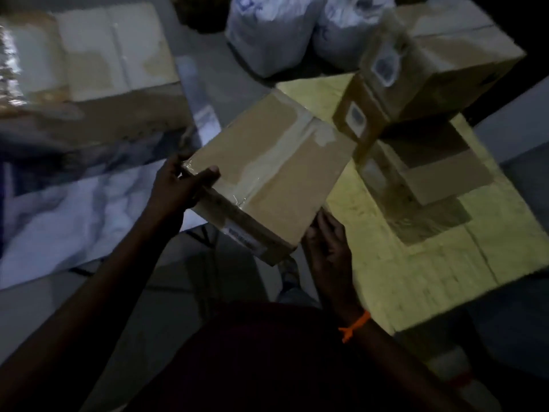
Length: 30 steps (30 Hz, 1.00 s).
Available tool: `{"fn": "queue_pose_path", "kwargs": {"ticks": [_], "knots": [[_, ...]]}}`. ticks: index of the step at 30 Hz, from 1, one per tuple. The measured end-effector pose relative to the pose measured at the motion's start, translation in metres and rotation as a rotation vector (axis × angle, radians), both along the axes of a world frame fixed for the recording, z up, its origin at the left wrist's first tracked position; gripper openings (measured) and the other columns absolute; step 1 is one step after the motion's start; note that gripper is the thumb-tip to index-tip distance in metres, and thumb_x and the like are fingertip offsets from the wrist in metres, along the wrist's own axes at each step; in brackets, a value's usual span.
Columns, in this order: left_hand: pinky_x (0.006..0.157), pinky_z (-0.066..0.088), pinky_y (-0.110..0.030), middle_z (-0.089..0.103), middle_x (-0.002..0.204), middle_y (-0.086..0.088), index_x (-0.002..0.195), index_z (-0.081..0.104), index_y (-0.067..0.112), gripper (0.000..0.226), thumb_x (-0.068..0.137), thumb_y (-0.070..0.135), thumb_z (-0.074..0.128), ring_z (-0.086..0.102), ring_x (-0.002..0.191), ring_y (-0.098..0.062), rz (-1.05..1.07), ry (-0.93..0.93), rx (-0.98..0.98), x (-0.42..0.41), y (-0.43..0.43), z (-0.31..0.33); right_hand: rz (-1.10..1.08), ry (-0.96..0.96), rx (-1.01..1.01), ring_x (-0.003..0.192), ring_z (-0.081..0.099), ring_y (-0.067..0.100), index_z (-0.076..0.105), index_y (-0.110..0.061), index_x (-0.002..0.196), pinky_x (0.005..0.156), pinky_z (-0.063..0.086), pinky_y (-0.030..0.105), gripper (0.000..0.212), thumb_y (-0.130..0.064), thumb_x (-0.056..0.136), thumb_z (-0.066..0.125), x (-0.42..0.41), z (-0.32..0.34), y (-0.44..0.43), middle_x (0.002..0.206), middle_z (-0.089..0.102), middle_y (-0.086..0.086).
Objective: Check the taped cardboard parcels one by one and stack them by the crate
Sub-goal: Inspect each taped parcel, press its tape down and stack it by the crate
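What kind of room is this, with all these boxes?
Probably a storeroom or packing area, though it is dim. Both hands, left hand and right hand, hold a taped cardboard parcel, more parcels are stacked to the right, and full white sacks stand behind.

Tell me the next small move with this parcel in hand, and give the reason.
Probably carry the parcel rightward onto the stack of boxes. The left hand grips its near-left corner, the right hand steadies its near-right corner, its tape looks intact, and the stack stands just beyond it.
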<state>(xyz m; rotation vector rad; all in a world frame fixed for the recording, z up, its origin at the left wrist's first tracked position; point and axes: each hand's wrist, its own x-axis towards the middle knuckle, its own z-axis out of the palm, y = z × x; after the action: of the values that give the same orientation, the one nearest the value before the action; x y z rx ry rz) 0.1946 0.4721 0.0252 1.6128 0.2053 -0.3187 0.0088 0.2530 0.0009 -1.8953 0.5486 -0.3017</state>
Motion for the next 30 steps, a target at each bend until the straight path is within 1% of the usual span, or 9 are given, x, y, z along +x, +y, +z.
{"fn": "queue_pose_path", "kwargs": {"ticks": [5,8,12,16,17,21,24,27,30], "knots": [[0.079,0.056,-0.043,0.071,0.115,-0.008,0.111,0.064,0.029,0.037,0.08,0.026,0.084,0.07,0.103,-0.026,0.237,0.002,0.034,-0.018,0.108,-0.026,0.272,0.047,0.009,0.115,0.044,-0.03,0.052,-0.004,0.146,0.087,0.041,-0.002,0.048,-0.015,0.101,0.064,0.044,-0.013,0.067,0.144,0.049,0.004],[0.081,0.058,-0.048,0.068,0.117,-0.008,0.118,0.062,0.029,0.043,0.081,0.028,0.083,0.068,0.104,-0.027,0.326,0.039,0.062,-0.027,0.155,-0.036,0.389,0.087,0.017,0.118,0.054,-0.014,0.051,-0.006,0.148,0.086,0.046,0.002,0.053,-0.02,0.099,0.068,0.07,-0.025,0.097,0.144,0.05,0.005],[0.089,0.057,-0.051,0.066,0.12,-0.005,0.125,0.06,0.025,0.047,0.083,0.025,0.083,0.068,0.108,-0.027,0.384,0.067,0.068,-0.03,0.2,-0.053,0.513,0.061,-0.031,0.129,0.056,0.014,0.053,-0.011,0.148,0.101,0.045,0.008,0.056,-0.024,0.097,0.072,0.088,-0.036,0.132,0.148,0.051,0.006],[0.091,0.057,-0.033,0.057,0.137,-0.008,0.142,0.05,0.016,0.061,0.088,0.019,0.078,0.06,0.12,-0.026,0.35,-0.009,0.135,-0.024,0.224,-0.07,0.637,0.089,-0.066,0.129,0.053,0.014,0.048,-0.016,0.152,0.096,0.039,0.0,0.06,-0.029,0.098,0.071,0.089,-0.048,0.158,0.147,0.05,0.008],[0.09,0.055,-0.028,0.053,0.142,-0.009,0.145,0.047,0.015,0.064,0.089,0.019,0.077,0.056,0.123,-0.024,0.348,-0.025,0.186,-0.022,0.229,-0.074,0.667,0.097,-0.081,0.129,0.053,0.013,0.047,-0.017,0.153,0.099,0.041,0.004,0.062,-0.033,0.098,0.07,0.088,-0.052,0.162,0.147,0.05,0.008],[0.112,0.04,-0.041,0.038,0.157,-0.01,0.156,0.033,0.018,0.082,0.089,0.039,0.075,0.039,0.141,-0.026,0.372,-0.033,0.345,-0.021,0.231,-0.079,0.712,0.122,-0.072,0.126,0.058,0.017,0.046,-0.017,0.154,0.104,0.054,0.037,0.065,-0.035,0.097,0.071,0.092,-0.059,0.169,0.145,0.053,0.008],[0.107,0.037,-0.028,0.041,0.155,-0.009,0.155,0.031,0.014,0.084,0.088,0.037,0.077,0.042,0.138,-0.018,0.569,-0.029,0.299,-0.034,0.208,-0.076,0.678,0.103,-0.058,0.114,0.064,0.005,0.053,-0.02,0.149,0.099,0.056,0.032,0.058,-0.028,0.096,0.073,0.109,-0.055,0.156,0.136,0.057,0.004],[0.108,0.047,-0.044,0.048,0.15,0.002,0.152,0.033,0.026,0.088,0.08,0.039,0.082,0.05,0.132,-0.015,0.61,-0.025,0.195,-0.053,0.184,-0.08,0.57,0.05,-0.08,0.101,0.063,-0.009,0.059,-0.021,0.142,0.09,0.057,0.028,0.049,-0.023,0.096,0.073,0.147,-0.047,0.134,0.125,0.056,0.0],[0.096,0.051,-0.031,0.046,0.14,0.012,0.154,0.03,0.024,0.081,0.088,0.02,0.077,0.051,0.126,-0.011,0.634,-0.024,0.151,-0.06,0.159,-0.078,0.546,-0.058,-0.172,0.111,0.062,0.008,0.062,-0.022,0.135,0.095,0.058,0.044,0.042,-0.025,0.094,0.073,0.201,-0.039,0.117,0.128,0.056,0.004]]}}
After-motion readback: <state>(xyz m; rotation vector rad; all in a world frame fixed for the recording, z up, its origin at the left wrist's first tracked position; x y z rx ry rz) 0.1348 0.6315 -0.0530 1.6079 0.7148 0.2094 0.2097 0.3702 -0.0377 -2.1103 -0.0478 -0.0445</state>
